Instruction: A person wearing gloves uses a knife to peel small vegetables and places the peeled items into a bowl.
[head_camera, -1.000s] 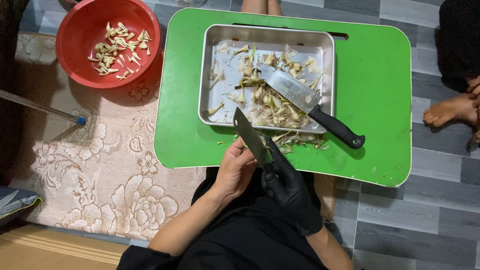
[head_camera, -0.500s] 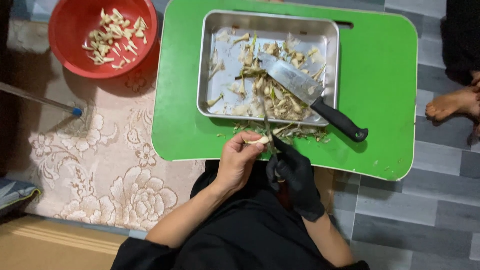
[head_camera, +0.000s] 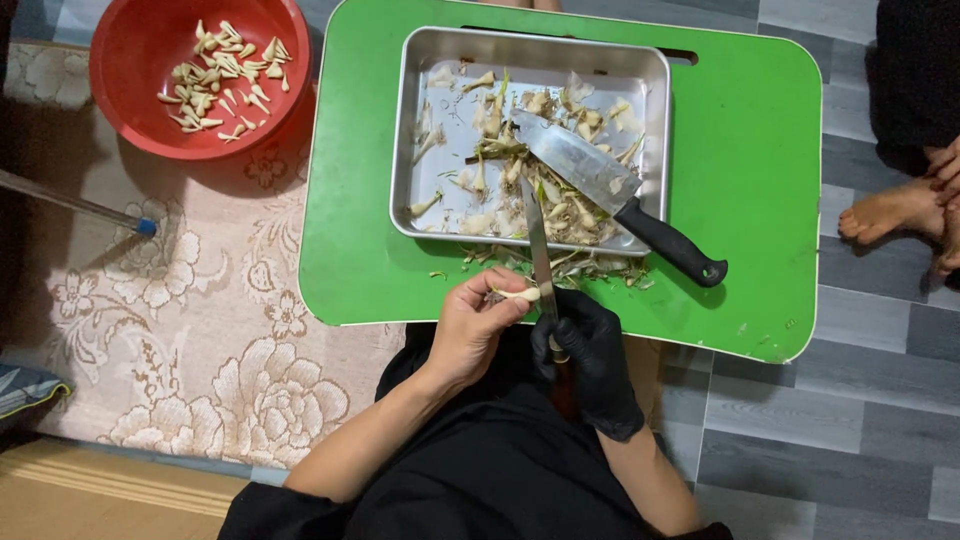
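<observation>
My bare left hand (head_camera: 475, 325) pinches a small pale bulb piece (head_camera: 520, 294) at the near edge of the green tray table (head_camera: 760, 200). My right hand (head_camera: 592, 355), in a black glove, grips a slim knife (head_camera: 537, 245) whose blade points away from me and touches the piece. Just beyond stands a metal tray (head_camera: 440, 130) with trimmings and pale pieces. A broad cleaver (head_camera: 600, 185) with a black handle lies across the tray's right side.
A red bowl (head_camera: 130, 110) with several peeled pale pieces sits on the floral rug (head_camera: 200, 340) at the far left. A thin rod with a blue tip (head_camera: 75, 203) lies on the rug. Another person's bare foot (head_camera: 890, 212) rests on the grey floor at right.
The knife blade has swung from a leftward tilt to nearly straight ahead and now meets the piece in my left hand. The view has shifted slightly.
</observation>
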